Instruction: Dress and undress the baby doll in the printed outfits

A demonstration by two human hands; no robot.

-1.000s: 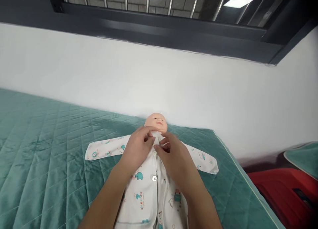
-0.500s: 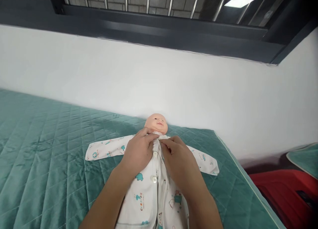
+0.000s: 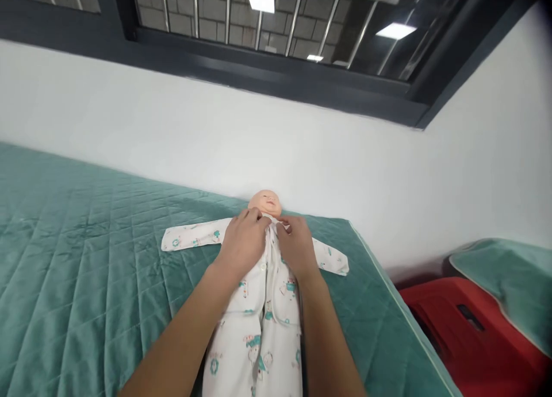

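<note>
Doll (image 3: pixel 265 201): dressed; near back edge of quilt (image 3: pixel 107 282);
Jacket (image 3: pixel 254 293): neck pinched by my left hand (image 3: pixel 244 242), right hand (image 3: pixel 297 242); gapes below; fastening seems unfinished

A dark-framed window (image 3: pixel 276 32) (metal-barred) tops the white wall (image 3: pixel 215 133).

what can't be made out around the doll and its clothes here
Jacket top, including any button there: head view, hidden by left hand and right hand.
Lower ends of trousers: head view, cut off by bottom edge.
Whether doll's arms fill the sleeves: head view, hidden by cloth.
</note>
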